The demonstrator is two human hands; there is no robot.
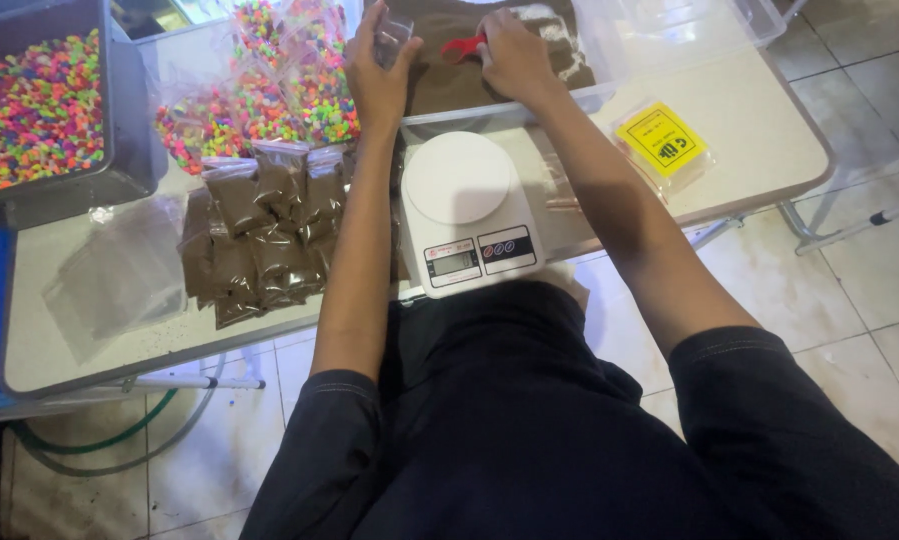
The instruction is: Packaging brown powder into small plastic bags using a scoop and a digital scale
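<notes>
A single head-worn view is provided. The scene is seen from above, steeply downward and forward, at arm's length from the table (759,150). The lap, both forearms and the floor (849,290) are included.

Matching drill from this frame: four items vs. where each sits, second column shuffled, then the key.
1 white scale
2 red scoop
3 yellow-label packet
4 brown filled bags

a in right hand, over the brown sand tub
b table's right end
c left of the scale
d table edge, between the forearms

1-d, 2-a, 3-b, 4-c
</notes>
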